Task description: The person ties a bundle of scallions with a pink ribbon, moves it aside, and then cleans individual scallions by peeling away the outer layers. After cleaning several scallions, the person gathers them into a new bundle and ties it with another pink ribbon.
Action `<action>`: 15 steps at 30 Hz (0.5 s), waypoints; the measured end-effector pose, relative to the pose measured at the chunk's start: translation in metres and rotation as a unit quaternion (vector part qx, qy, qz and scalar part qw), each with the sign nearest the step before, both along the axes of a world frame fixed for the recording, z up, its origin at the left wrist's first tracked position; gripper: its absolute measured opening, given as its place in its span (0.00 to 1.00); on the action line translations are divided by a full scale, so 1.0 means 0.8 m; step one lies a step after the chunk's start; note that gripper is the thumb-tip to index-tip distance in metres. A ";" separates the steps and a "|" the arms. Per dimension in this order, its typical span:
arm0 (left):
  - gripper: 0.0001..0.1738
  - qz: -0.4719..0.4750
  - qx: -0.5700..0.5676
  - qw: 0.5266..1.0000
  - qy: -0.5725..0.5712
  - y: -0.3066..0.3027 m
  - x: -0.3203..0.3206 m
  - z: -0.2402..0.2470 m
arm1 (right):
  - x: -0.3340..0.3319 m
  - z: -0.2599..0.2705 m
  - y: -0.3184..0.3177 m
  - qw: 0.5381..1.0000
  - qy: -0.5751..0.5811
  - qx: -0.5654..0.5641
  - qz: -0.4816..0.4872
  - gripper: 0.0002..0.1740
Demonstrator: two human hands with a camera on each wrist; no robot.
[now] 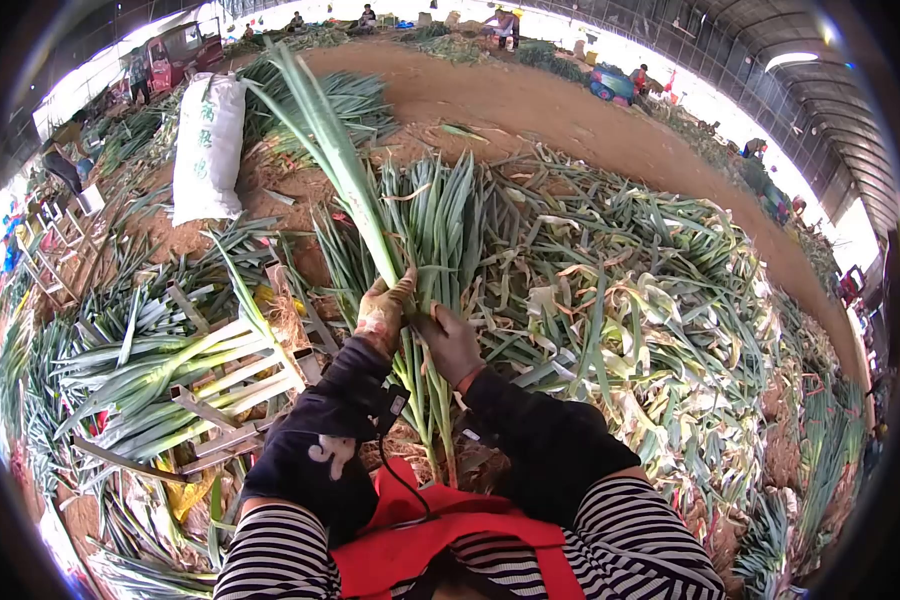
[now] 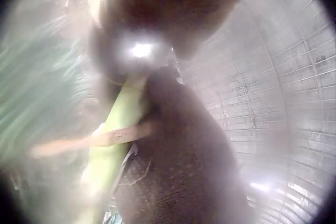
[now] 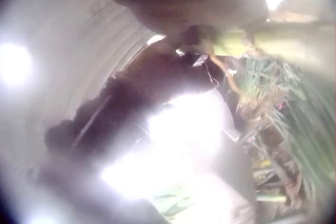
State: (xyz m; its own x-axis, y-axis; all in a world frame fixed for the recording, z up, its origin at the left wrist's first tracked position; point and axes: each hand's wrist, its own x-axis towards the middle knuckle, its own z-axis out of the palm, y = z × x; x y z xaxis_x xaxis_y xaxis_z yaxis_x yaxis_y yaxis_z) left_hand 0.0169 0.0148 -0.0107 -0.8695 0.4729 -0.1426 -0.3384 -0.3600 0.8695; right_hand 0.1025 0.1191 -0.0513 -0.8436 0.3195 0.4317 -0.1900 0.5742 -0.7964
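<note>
A long leek [image 1: 345,180] slants up and to the left from my two hands in the head view, its flat green leaves pointing away. My gloved left hand [image 1: 382,312] grips it near the pale lower end. Close beside, the gloved right hand [image 1: 448,345] has its fingers curled at the same end. In the left wrist view, a brownish strip [image 2: 100,139] crosses the pale green stalk [image 2: 118,108] beside a dark glove. Glare and blur hide much of the fingers in both wrist views. A bunch of leeks [image 1: 435,220] lies right behind and below my hands.
To the right spreads a wide heap of loose leaves [image 1: 630,290]. Several leeks lie across a low rack [image 1: 215,425] at left. A full white sack [image 1: 208,145] stands beyond it. A brown dirt path [image 1: 510,95] runs behind, with people farther off.
</note>
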 end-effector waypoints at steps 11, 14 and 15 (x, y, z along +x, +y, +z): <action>0.12 0.142 0.106 0.984 -0.022 -0.054 -0.105 -0.043 | 0.027 0.021 0.086 0.855 -0.164 -0.459 0.177 0.15; 0.09 0.221 0.100 0.970 -0.011 -0.091 -0.123 -0.024 | 0.059 0.059 0.118 0.916 -0.186 -0.350 0.067 0.22; 0.09 0.248 0.120 0.961 -0.010 -0.109 -0.140 -0.031 | 0.072 0.071 0.138 0.918 -0.186 -0.347 0.034 0.22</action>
